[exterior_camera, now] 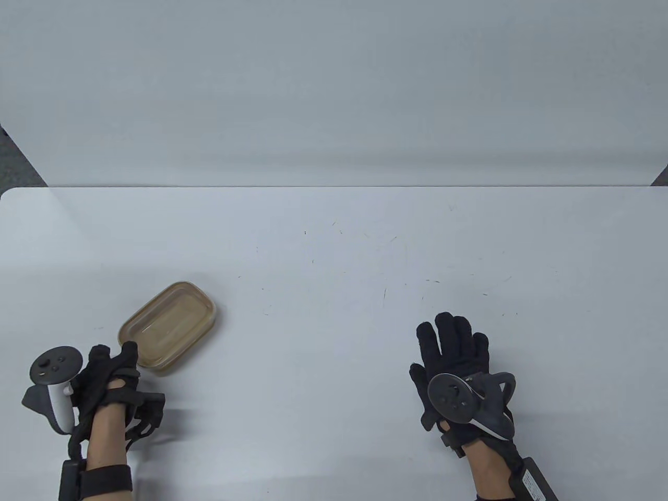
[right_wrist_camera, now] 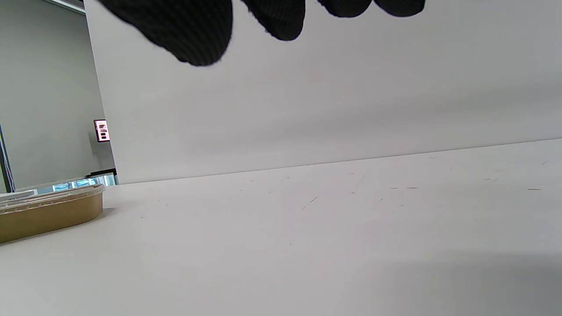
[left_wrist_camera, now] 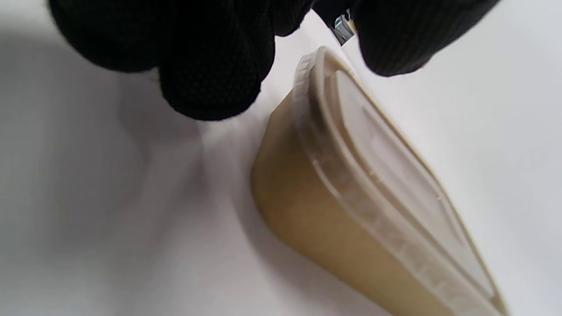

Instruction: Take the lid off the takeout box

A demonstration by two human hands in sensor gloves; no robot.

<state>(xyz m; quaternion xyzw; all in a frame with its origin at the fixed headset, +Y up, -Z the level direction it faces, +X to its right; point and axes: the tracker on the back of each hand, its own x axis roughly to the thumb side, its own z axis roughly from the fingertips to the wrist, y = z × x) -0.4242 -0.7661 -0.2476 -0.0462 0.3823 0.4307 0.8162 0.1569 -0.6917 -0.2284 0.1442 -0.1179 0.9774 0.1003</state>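
Note:
A brown paper takeout box (exterior_camera: 168, 327) with a clear plastic lid (exterior_camera: 166, 322) on it sits on the white table (exterior_camera: 334, 250) at the front left. My left hand (exterior_camera: 117, 356) is at the box's near-left corner. In the left wrist view the fingers (left_wrist_camera: 210, 57) and the thumb (left_wrist_camera: 390, 39) hang on either side of the lid's corner (left_wrist_camera: 320, 59), with a gap between them; I cannot tell if they touch it. The box wall (left_wrist_camera: 316, 228) and lid (left_wrist_camera: 395, 175) fill that view. My right hand (exterior_camera: 451, 339) lies flat and empty, fingers spread, at the front right.
The right wrist view shows the box (right_wrist_camera: 48, 215) far to the left and bare table between. A white wall panel (exterior_camera: 334, 104) rises behind the table's far edge.

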